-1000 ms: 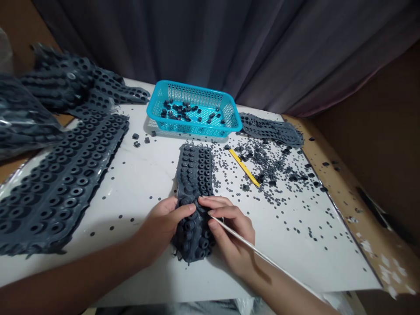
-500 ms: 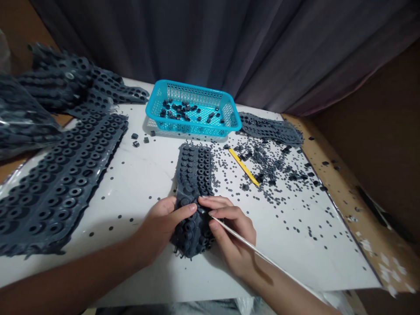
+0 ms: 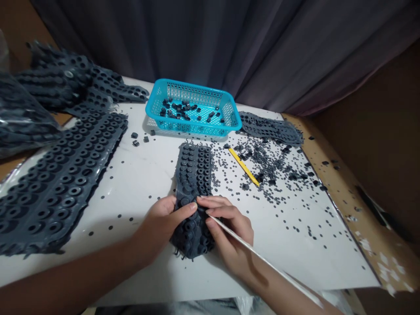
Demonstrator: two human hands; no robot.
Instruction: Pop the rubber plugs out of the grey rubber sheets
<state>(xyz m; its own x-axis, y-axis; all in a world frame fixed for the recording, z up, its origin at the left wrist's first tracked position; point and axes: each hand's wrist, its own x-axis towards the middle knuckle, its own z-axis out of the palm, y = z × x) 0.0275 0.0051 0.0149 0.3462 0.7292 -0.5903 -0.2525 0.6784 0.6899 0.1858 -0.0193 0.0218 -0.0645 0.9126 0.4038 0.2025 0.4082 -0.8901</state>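
Observation:
A dark grey moulded rubber sheet [image 3: 195, 168] with rows of round raised rings lies in front of me, its near end bent. My left hand [image 3: 164, 221] grips its left edge, thumb pressed on top and the other fingers hidden beneath. With my right hand [image 3: 229, 232] I pinch a thin white stick [image 3: 262, 260] between thumb and fingers. Its tip meets the right side of the sheet, and the fingertips touch the rings there. The stick's long end runs back over my right forearm.
Behind the sheet stands a blue basket [image 3: 193, 129] with small black parts. A yellow cutter-like tool [image 3: 243, 166] lies right, among scattered small dark discs [image 3: 272, 164]. Larger ringed sheet [image 3: 70, 175] and plastic bag [image 3: 24, 116] are left; another strip [image 3: 271, 127] lies back right.
My right hand and the white stick have shifted slightly left over the sheet. My left hand keeps its hold in about the same place.

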